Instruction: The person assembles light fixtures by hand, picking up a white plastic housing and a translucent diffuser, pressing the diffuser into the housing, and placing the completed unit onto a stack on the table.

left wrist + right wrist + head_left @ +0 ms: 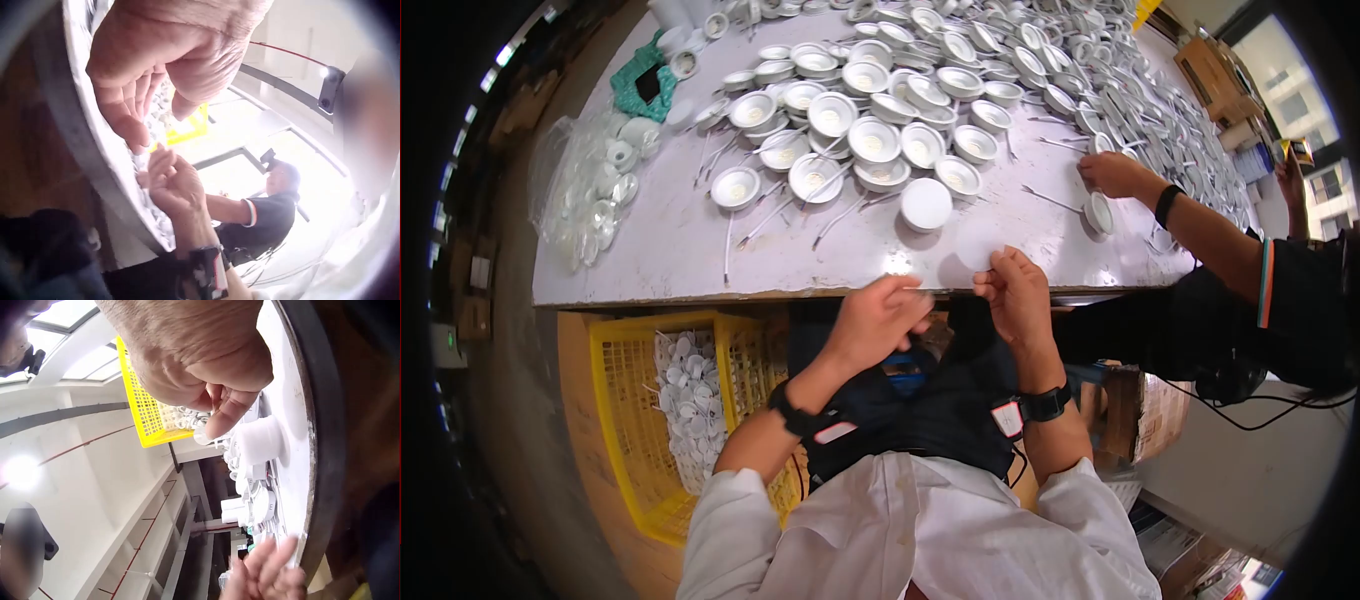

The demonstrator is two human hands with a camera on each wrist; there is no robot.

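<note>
My right hand [1018, 305] is at the table's front edge and pinches a thin, pale round disc [201, 435] between thumb and finger. My left hand [878, 322], slightly blurred, hovers to its left with fingers loosely bent and nothing in them. Just beyond both hands a short white cylinder [926, 205] stands on the table [850, 262]; its side shows in the right wrist view. Behind it lie many white round downlights [874, 140] with cables, piled on one another and mostly facing up.
A yellow crate [615, 400] below the table holds small white parts [690, 400]. Clear plastic bags [590, 190] and a green wrap [643, 82] lie at the left. Another person's hand [1112, 175] reaches in from the right, near a single downlight [1098, 213].
</note>
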